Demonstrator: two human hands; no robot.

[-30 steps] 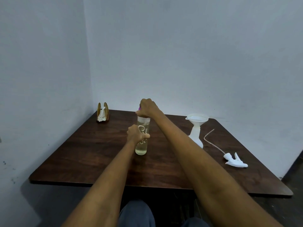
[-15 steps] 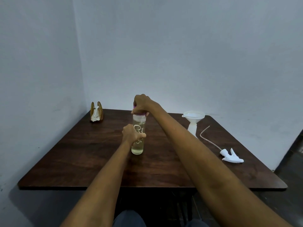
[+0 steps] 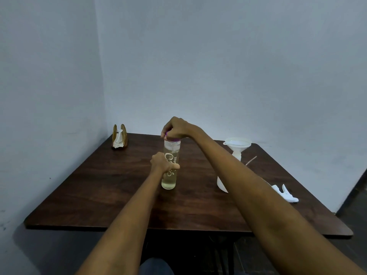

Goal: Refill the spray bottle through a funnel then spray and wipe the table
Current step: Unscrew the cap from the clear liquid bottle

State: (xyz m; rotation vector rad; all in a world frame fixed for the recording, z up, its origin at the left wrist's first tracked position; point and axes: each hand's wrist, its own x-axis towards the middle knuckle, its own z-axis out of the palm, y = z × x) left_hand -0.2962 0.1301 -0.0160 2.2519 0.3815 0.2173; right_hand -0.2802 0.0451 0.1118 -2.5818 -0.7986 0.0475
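A tall clear bottle (image 3: 170, 179) with pale yellowish liquid stands upright in the middle of the dark wooden table (image 3: 103, 187). My left hand (image 3: 161, 163) grips its body at mid height. My right hand (image 3: 175, 129) grips the purple cap (image 3: 173, 138) on top of it. A white funnel (image 3: 237, 144) sits in the neck of a white spray bottle (image 3: 221, 184), mostly hidden behind my right forearm. The white spray head (image 3: 285, 194) with its thin tube lies on the table to the right.
A wooden napkin holder (image 3: 119, 136) with white napkins stands at the table's far left corner, near the walls. The table's front edge runs just above my knees.
The camera has shifted a little. Both hands have kept their hold on the bottle and its cap, and the right hand has turned slightly on the cap.
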